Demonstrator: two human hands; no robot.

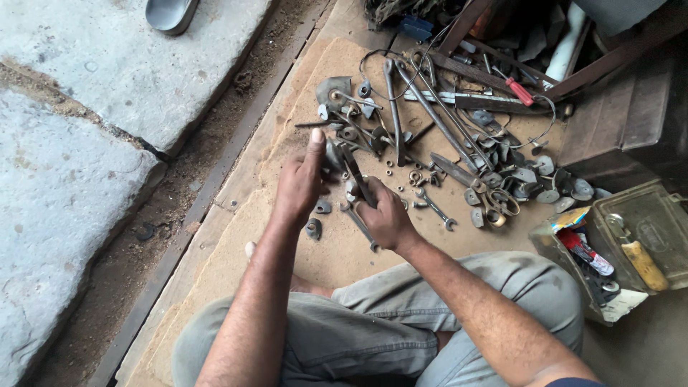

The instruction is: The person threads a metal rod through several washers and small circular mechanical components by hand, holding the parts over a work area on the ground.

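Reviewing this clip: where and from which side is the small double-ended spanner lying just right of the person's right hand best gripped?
Grip the small spanner at mid-shank, coming from above. It lies flat on the board, slanting from upper left to lower right, with bare board along both sides of the thin shank. Both ends widen into heads, and nuts crowd the upper one, so the middle is probably the freest pinch.

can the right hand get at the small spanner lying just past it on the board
Probably yes. The small spanner lies flat in the open, close beyond the right hand, with only loose nuts around it. But that hand already grips a dark metal tool, so its fingers are not free.
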